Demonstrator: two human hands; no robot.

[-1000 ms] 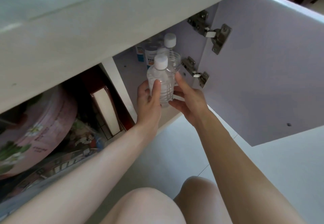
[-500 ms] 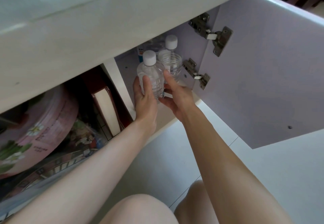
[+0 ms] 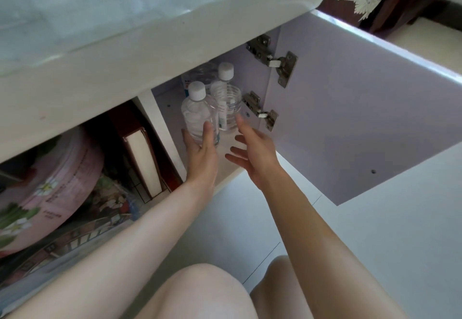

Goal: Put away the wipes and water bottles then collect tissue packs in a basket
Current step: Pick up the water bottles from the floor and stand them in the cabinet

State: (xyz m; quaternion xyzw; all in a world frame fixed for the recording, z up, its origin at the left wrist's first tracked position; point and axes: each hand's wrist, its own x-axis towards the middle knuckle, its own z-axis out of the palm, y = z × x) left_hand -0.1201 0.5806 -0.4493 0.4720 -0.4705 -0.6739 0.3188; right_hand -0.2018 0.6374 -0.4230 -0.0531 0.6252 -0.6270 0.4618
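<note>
The nearer water bottle (image 3: 197, 116) stood upright inside the open cabinet (image 3: 170, 119), its long axis vertical and its white cap (image 3: 197, 90) pointing up toward the underside of the counter (image 3: 125, 64). A second water bottle (image 3: 226, 104), also upright with its cap on top, stood just behind it and to its right, the two nearly touching.

The left hand (image 3: 201, 151) gripped the nearer bottle low on its body, thumb laid up the front and the other fingers curled round the left side. The bottle rose out of the top of that hand. Its base was hidden behind the palm, so contact with the cabinet floor (image 3: 232, 143) could not be told.

The right hand (image 3: 252, 151) held nothing, its fingers spread and loosely extended. Its forefinger reached up beside the lower wall of the second bottle, but blur hid whether it touched. That hand lay just right of the gripped bottle, apart from it, in front of the open door (image 3: 362, 119).
</note>
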